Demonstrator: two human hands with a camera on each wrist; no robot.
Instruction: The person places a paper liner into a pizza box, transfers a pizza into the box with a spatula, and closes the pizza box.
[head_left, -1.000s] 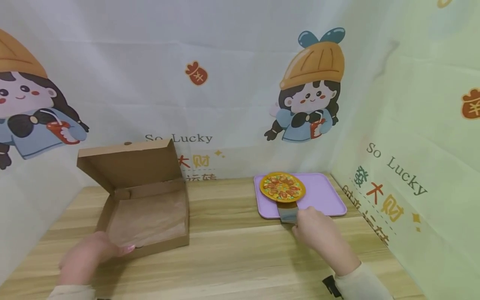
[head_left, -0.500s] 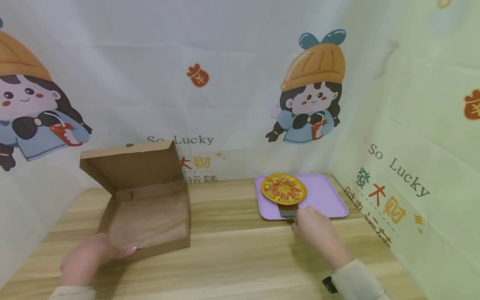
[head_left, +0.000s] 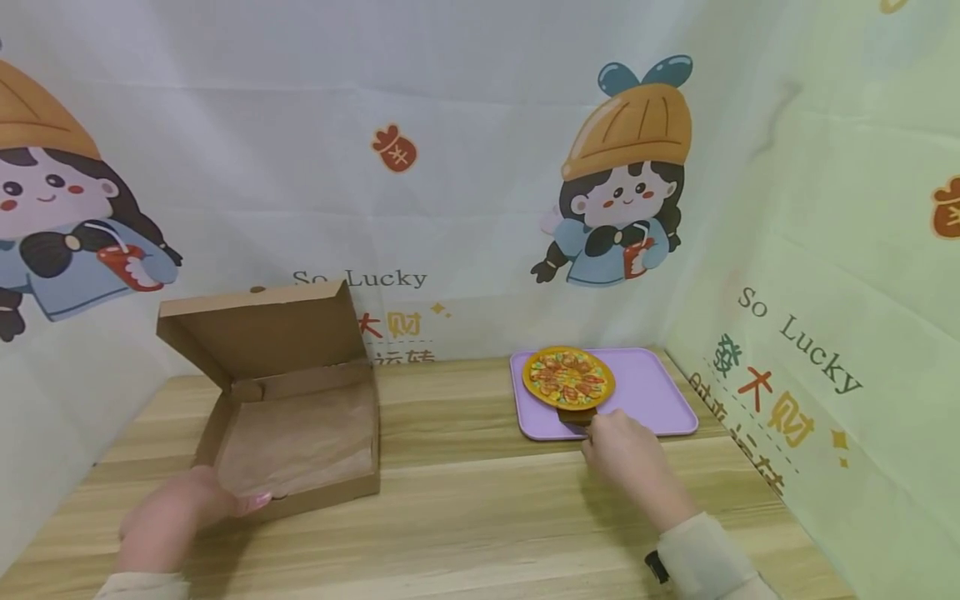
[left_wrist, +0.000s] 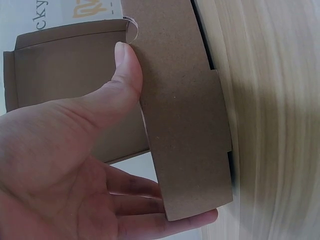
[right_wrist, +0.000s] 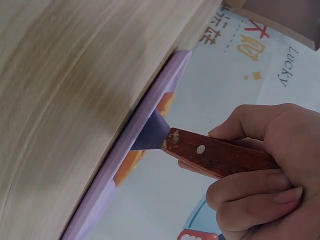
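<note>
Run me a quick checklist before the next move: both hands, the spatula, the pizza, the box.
1. Right hand gripping the spatula by its wooden handle: ok.
2. Blade under the pizza: ok at the near edge; how far in, cannot tell.
3. Pizza lifted clear of the purple tray: cannot tell.
4. Pizza topping side up: ok.
5. Left hand holding the box: ok, at its front wall.
6. Lid open: ok.

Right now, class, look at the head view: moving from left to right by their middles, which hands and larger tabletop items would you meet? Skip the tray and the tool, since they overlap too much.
Left hand → open cardboard box → pizza → right hand.
</note>
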